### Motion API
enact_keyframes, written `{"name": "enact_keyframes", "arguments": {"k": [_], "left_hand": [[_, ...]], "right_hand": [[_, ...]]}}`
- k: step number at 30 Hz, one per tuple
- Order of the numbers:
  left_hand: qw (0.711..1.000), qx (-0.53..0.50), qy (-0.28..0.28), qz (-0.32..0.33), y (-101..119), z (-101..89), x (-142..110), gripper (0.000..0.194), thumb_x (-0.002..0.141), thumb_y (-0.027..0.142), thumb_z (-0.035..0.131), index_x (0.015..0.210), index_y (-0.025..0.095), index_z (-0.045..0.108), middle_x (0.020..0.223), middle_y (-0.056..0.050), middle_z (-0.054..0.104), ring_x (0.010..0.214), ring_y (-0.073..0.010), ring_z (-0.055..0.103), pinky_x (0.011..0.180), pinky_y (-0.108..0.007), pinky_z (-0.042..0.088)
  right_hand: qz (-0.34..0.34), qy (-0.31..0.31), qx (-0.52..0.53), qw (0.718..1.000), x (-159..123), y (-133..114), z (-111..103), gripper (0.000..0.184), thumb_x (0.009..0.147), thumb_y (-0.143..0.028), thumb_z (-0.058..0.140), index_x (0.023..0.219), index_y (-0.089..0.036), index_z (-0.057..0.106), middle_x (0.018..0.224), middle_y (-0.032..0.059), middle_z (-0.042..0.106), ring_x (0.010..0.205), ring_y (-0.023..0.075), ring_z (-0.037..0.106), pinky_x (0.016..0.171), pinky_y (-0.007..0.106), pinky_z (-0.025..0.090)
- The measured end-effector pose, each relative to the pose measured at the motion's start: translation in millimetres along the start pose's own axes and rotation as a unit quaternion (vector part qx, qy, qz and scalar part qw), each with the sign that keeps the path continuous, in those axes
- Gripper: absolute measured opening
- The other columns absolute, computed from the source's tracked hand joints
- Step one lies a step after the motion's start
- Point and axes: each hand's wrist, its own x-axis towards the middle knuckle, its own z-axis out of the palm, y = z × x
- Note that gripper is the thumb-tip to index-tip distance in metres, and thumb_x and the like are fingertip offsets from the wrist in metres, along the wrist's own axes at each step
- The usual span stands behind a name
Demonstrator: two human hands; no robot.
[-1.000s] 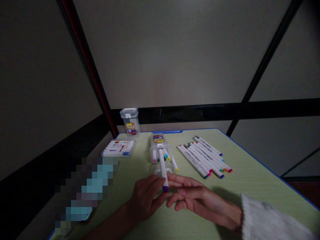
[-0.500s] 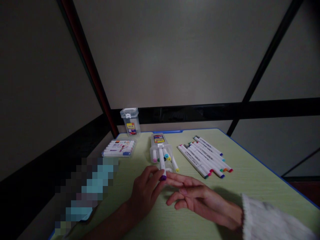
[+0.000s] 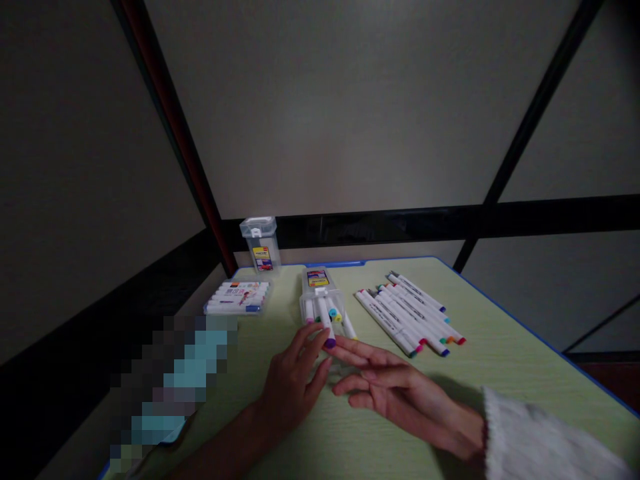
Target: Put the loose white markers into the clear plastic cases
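Note:
A white marker with a purple end (image 3: 327,323) lies partly in the mouth of a clear plastic case (image 3: 303,308), its purple end pointing toward me. My left hand (image 3: 295,373) is beside this marker; its fingertips rest against the barrel, while the thumb is apart from it. From the right, my right hand (image 3: 400,387) reaches in with fingers stretched out, their tips at the purple end. Other markers with pink, blue and yellow ends lie in the case. One yellow-ended marker (image 3: 349,327) slants out of it to the right. My left fingers hide part of the case.
Several white markers (image 3: 410,317) with coloured ends lie in a loose group on the right of the table (image 3: 500,373). A lidded clear box (image 3: 261,247) stands at the back left. Before it lies a flat marker pack (image 3: 237,297). A blurred-out object (image 3: 185,380) is at the left edge.
The purple-ended marker has moved slightly away from me, toward the case. My left thumb has come off it, and my left fingers have shifted forward along the barrel.

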Motion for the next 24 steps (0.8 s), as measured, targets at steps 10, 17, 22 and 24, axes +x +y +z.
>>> {"name": "enact_keyframes", "arguments": {"k": [10, 17, 22, 24], "left_hand": [[0.999, -0.014, -0.019, -0.038, -2.3, 3.8, 0.4, 0.037, 0.085, 0.015, 0.043, 0.121, 0.015, 0.044, 0.121, -0.015, 0.053, 0.095, -0.0192, 0.061, 0.079, -0.031, 0.053], [0.997, -0.023, -0.033, -0.059, -5.2, 7.2, 0.0, 0.040, 0.083, 0.013, 0.043, 0.123, 0.014, 0.043, 0.123, -0.015, 0.051, 0.096, -0.0207, 0.061, 0.081, -0.035, 0.053], [0.995, -0.039, -0.043, -0.079, -5.9, 8.9, 0.2, 0.043, 0.082, 0.011, 0.044, 0.125, 0.017, 0.039, 0.127, -0.014, 0.049, 0.082, -0.0160, 0.063, 0.077, -0.033, 0.055], [0.995, -0.038, -0.040, -0.078, -5.8, 9.0, 0.4, 0.045, 0.082, 0.011, 0.044, 0.126, 0.018, 0.039, 0.126, -0.013, 0.049, 0.085, -0.0166, 0.063, 0.075, -0.032, 0.055]], "right_hand": [[-0.004, 0.013, -0.002, 1.000, 1.2, 0.1, -1.2, 0.046, 0.070, -0.004, 0.062, 0.114, -0.020, 0.060, 0.140, 0.0084, 0.041, 0.086, 0.0131, 0.065, 0.071, 0.022, 0.048], [-0.004, 0.015, -0.010, 1.000, 2.1, -0.9, -0.7, 0.047, 0.071, -0.005, 0.062, 0.115, -0.021, 0.059, 0.142, 0.0065, 0.038, 0.087, 0.0128, 0.065, 0.072, 0.022, 0.048], [-0.006, 0.023, -0.022, 0.999, 2.2, -1.8, -0.6, 0.047, 0.070, -0.006, 0.062, 0.114, -0.022, 0.059, 0.143, 0.0071, 0.036, 0.086, 0.0125, 0.065, 0.072, 0.022, 0.048], [-0.007, 0.025, -0.024, 0.999, 2.3, -1.7, -0.9, 0.046, 0.070, -0.007, 0.063, 0.114, -0.022, 0.060, 0.143, 0.0070, 0.036, 0.087, 0.0129, 0.065, 0.072, 0.022, 0.047]]}}
